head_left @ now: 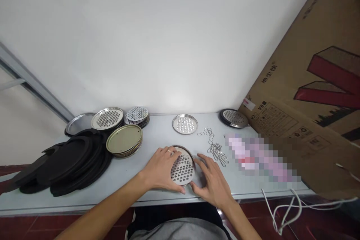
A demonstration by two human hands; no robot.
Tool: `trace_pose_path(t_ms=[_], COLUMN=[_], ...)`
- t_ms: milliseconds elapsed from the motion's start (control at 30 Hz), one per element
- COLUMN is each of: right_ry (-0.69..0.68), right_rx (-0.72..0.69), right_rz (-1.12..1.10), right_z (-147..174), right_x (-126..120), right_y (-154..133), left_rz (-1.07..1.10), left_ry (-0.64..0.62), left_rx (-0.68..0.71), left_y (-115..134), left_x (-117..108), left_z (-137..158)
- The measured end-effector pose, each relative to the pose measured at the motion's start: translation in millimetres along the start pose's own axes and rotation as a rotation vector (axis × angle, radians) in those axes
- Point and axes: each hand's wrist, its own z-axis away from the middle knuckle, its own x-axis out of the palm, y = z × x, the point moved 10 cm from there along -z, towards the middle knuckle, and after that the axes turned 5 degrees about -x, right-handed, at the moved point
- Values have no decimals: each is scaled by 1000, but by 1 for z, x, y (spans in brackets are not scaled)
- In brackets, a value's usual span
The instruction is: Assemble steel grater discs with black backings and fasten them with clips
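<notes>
A round perforated metal plate (183, 170) with a raised rim lies near the table's front edge, directly before me. My left hand (163, 168) curves around its left side, fingers over the far rim and thumb by the near rim. At the right rim, my right hand (210, 180) holds the edge between fingertips and thumb. A second perforated metal plate (185, 124) rests flat just beyond. To the right of it are several small metal rings (208, 132) and a bunch of wire clips (218, 153).
On the left are a heap of black discs (81, 161), a stack of gold-coloured round plates (124, 140) and stacked perforated plates (107, 119). At the back right sits a black-rimmed perforated disc (234, 118). A large cardboard box (303, 120) borders the right; white cords (289, 210) hang below.
</notes>
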Motion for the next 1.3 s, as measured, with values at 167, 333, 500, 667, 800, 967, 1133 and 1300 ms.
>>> trace_pose_path(t_ms=[167,333,500,667,800,967,1133,1300], right_ry=[3,-28,-65,-66,-62,-124,-153,-159], right_rx=[-2,-8,-26,-56,-59,-62,-53,-45], right_rz=[8,-10,-33,-38,-53,-46,-45,-49], right_z=[-1,-2,-5,-7,-11,-19,-25,-25], right_x=[-2,-1,-1,-2,2,14,19,20], right_y=[-2,-4,-8,-13,-20,-34,-39,-39], left_rz=[4,60,116,125,136,130,127,99], left_ry=[35,48,152,237,268,289,303,292], left_rx=[-58,-31,-117,-214,-250,-261,-255,-258], left_y=[-25,-24,-40,-58,-59,-58,-61,-61], left_x=[29,29,19,18,19,18,19,20], left_z=[-1,3,21,41,45,45,46,45])
